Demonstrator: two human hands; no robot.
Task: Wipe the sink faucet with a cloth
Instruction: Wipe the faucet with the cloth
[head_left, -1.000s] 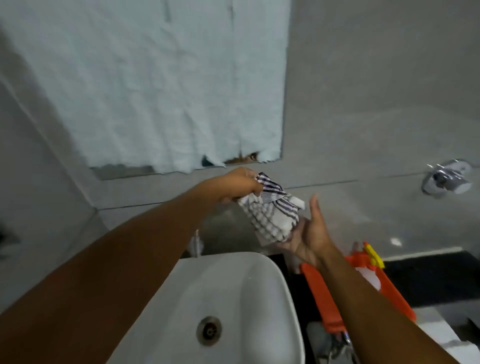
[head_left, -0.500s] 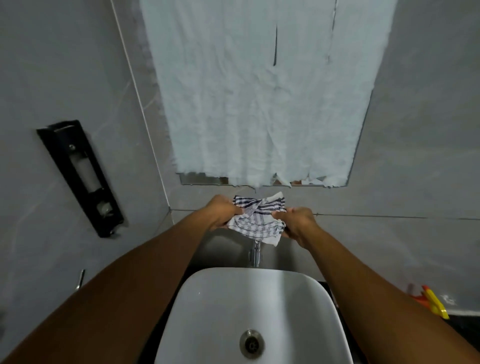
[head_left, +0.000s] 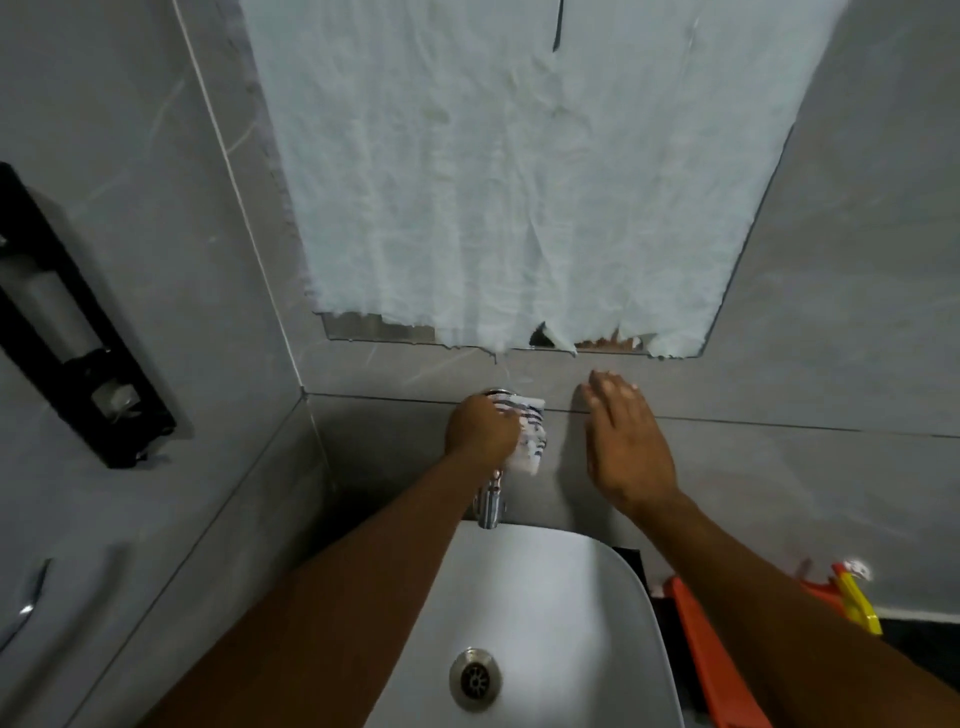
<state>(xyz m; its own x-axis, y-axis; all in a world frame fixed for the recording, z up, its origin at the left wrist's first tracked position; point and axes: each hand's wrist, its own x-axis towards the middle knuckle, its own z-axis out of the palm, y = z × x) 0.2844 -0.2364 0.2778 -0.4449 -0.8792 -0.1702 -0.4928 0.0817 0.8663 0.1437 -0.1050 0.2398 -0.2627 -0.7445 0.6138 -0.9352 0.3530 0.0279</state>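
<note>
My left hand (head_left: 480, 431) grips a white cloth with dark stripes (head_left: 532, 436) and presses it onto the top of the chrome wall faucet (head_left: 491, 501). Only the faucet's spout end, over the back rim of the white sink (head_left: 561, 597), and a bit of its wall flange show; the rest is hidden under hand and cloth. My right hand (head_left: 626, 447) is flat, fingers extended, against the grey wall just right of the faucet, holding nothing.
A mirror covered with pale paper (head_left: 519, 171) hangs above. A black wall holder (head_left: 78, 332) is on the left wall. An orange tray (head_left: 711, 660) and a yellow-tipped object (head_left: 857, 603) lie right of the sink. The drain (head_left: 475, 678) sits in the basin.
My right hand has let go of the cloth and moved right onto the wall. My left hand has brought the bunched cloth down onto the faucet.
</note>
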